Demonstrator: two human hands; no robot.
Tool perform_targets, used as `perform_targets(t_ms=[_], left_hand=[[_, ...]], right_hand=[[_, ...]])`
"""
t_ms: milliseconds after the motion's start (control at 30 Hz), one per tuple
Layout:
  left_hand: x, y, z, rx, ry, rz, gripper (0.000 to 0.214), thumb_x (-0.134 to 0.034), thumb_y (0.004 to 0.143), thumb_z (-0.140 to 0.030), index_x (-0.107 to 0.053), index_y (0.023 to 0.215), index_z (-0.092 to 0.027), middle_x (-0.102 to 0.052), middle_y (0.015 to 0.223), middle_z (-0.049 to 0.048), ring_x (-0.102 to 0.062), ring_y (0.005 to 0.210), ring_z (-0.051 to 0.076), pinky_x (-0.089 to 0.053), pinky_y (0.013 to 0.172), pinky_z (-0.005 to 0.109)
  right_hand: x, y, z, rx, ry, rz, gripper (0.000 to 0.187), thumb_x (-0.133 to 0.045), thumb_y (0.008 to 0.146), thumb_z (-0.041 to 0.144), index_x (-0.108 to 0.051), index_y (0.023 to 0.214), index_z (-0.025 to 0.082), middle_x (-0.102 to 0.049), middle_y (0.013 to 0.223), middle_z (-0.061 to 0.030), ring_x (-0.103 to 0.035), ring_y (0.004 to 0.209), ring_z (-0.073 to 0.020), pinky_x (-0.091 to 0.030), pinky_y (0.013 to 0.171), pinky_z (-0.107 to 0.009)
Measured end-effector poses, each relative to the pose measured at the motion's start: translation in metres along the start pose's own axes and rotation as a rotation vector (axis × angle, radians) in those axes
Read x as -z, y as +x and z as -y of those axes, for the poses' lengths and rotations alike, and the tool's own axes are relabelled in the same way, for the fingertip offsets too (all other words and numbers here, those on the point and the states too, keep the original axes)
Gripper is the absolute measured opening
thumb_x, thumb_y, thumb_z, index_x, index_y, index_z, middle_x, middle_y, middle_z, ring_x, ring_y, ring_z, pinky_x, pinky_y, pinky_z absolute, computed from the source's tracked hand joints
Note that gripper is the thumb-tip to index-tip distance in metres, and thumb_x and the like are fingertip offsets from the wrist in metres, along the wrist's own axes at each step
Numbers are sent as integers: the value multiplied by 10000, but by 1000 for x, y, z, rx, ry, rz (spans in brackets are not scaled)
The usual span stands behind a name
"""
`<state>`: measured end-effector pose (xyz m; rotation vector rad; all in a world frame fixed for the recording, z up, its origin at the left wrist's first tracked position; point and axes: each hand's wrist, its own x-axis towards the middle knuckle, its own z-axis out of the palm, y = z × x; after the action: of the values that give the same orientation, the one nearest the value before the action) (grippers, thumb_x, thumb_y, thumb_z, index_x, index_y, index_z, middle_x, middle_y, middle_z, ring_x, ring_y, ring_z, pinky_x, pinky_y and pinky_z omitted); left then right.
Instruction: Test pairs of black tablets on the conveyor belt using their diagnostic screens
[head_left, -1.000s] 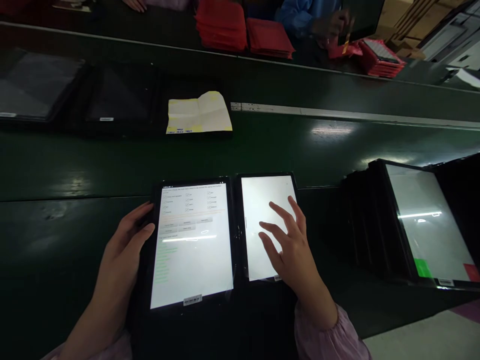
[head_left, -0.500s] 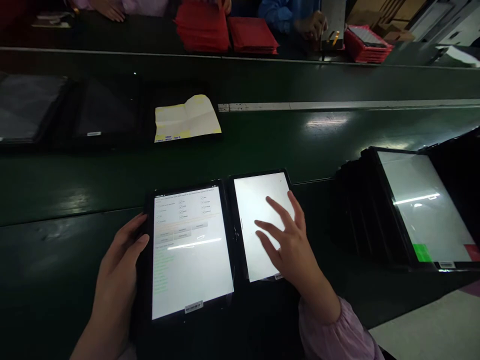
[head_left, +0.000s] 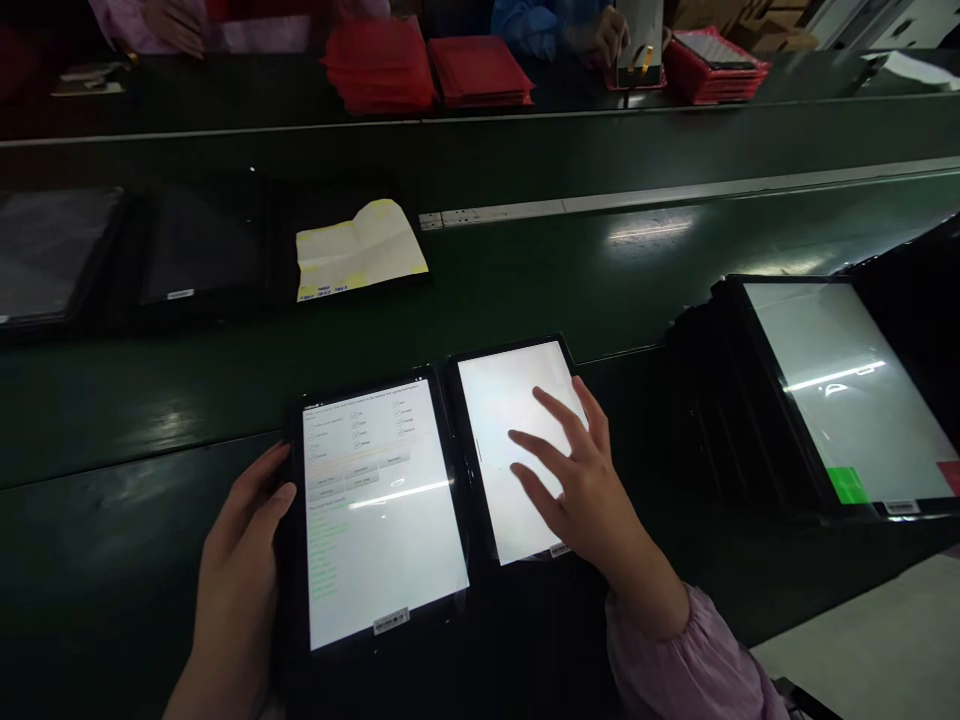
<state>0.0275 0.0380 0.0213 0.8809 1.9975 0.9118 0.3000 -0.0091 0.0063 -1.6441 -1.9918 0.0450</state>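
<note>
My left hand (head_left: pixel 244 570) grips the left edge of a black tablet (head_left: pixel 405 530), the thumb along its rim and most of the fingers out of sight. Checkboxes, grey buttons and green text lines show on this lit screen, with a barcode label at the bottom. Right beside it lies a second tablet (head_left: pixel 487 400) with a nearly blank white screen. Over that screen my right hand (head_left: pixel 581 480) is open, fingers spread; whether the fingertips touch the glass I cannot tell.
A stack of tablets (head_left: pixel 825 390) stands at right, the top one lit with green and red corners. Dark tablets (head_left: pixel 206 245) and a creased paper (head_left: pixel 360 250) lie at left. Across the bench are red pouches (head_left: pixel 379 70) and a co-worker's hand (head_left: pixel 609 38).
The view has tilted and shifted slightly, moving the surroundings in the picture. Both hands keep nearly the same pose on and over the tablets.
</note>
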Motion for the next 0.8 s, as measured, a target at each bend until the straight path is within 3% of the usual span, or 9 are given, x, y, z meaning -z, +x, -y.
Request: perform_targets(t_ms=[100,200,300,433,633,800], left_hand=[[-1,0,0,70,-56,-9,475,-724,866,-378,-752,1339,-409,-784,1328,-18,-763,1163,314,-657,952,432],[0,1,1,91,-47,-7,498,-747,850,-412,-755,1348,-399,-804,1237,7,-789,1052,312,-682,826,411],[2,4,4,80,-26,-10,495,-741,841,-406,-765,1334,-372,-787,1285,25,-792,1016,302,-682,752,382],[4,8,10,36,-69,3,519,-756,803,-388,-766,1321,-363,-768,1349,12,-775,1086,303,-683,834,403],[2,10,13,27,-130,-5,543,-779,754,-369,-777,1297,-341,-793,1264,16,-775,1092,306,-659,959,468],[1,9,13,27,-158,-7,541,-782,769,-373,-769,1310,-363,-798,1238,13,-781,1060,306,-677,898,458]], right_hand=[[-5,3,14,57,-1,88,276,-601,1071,342,-764,1253,215,-586,1600,-153,-298,1639,-465,-479,1186,-762],[-8,5,22,69,-13,136,272,-597,1072,355,-780,1234,237,-587,1611,-124,-342,1621,-466,-463,1197,-763],[-8,5,18,33,-31,70,244,-593,1070,320,-806,1162,245,-621,1576,-110,-318,1636,-451,-471,1211,-734],[-8,3,7,-11,-30,-30,237,-589,1070,285,-819,1089,226,-668,1506,-131,-315,1637,-450,-507,1185,-725],[-9,2,6,-14,10,-38,232,-582,1076,298,-797,1109,217,-675,1483,-150,-369,1608,-463,-584,1113,-697],[-8,0,1,-8,44,-73,236,-571,1083,317,-773,1151,216,-671,1476,-152,-411,1587,-440,-595,1105,-688]])
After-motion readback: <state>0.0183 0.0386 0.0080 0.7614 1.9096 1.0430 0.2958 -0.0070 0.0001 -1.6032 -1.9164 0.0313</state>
